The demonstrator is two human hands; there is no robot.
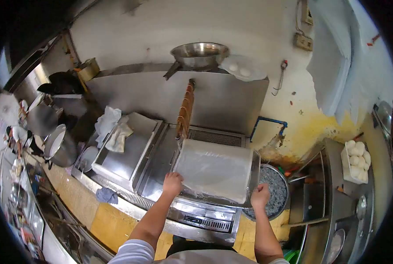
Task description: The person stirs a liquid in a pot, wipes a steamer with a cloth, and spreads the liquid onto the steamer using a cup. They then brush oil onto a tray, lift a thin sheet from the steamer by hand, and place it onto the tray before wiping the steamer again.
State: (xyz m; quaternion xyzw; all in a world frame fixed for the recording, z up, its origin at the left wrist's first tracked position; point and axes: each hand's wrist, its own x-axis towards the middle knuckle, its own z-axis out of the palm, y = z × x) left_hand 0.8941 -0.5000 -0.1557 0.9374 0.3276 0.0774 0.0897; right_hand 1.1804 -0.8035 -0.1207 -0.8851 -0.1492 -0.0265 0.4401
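A wide metal tray (255,174) with a whitish, translucent sheet (216,167) spread over most of it lies over the right part of the steel cooking counter. My left hand (173,184) is closed at the tray's near left corner, fingers curled at its edge. At the near right corner my right hand (260,196) is closed too, thumb pressed against the fingers. What lies between the fingers is largely hidden. Just beyond my right hand, a round metal basin (286,198) holds grey, speckled contents.
Left of the tray stands a steel box-shaped unit (128,160) with a cloth (119,136) on it. A wooden-looking bar (186,108) rises behind. A pan (200,55) and egg pack (240,68) sit on the back ledge. White eggs fill a basket (346,165) at right.
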